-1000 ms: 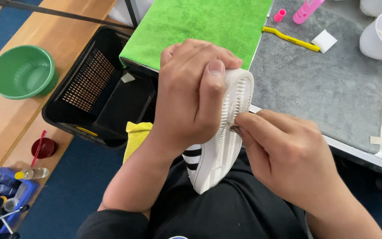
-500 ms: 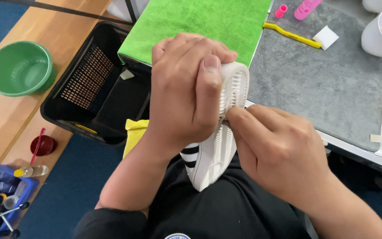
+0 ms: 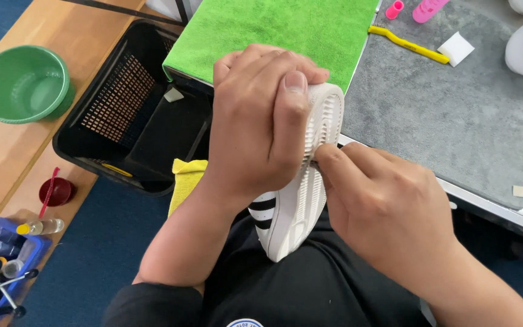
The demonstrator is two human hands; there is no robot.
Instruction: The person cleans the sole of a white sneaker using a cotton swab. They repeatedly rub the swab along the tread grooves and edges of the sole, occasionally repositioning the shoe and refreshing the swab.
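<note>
Left hand (image 3: 261,130) grips white sneaker (image 3: 301,200) sole-up | right hand (image 3: 388,215) fingertips pinch its tread

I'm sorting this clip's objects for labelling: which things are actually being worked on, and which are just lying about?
In use:
left hand gripping the white shoe, sole up
right hand pinching at the sole's grooves

Lying about:
green towel
yellow toothbrush
black basket
green bowl
yellow cloth

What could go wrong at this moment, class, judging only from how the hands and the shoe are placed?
1. The left hand grips the white shoe by its toe end only, with the heel resting on the lap; it might slip or twist.
2. The right hand picks at the sole's grooves with its fingertips; a nail could catch.
3. Anything loosened could drop onto the black clothing.
</note>
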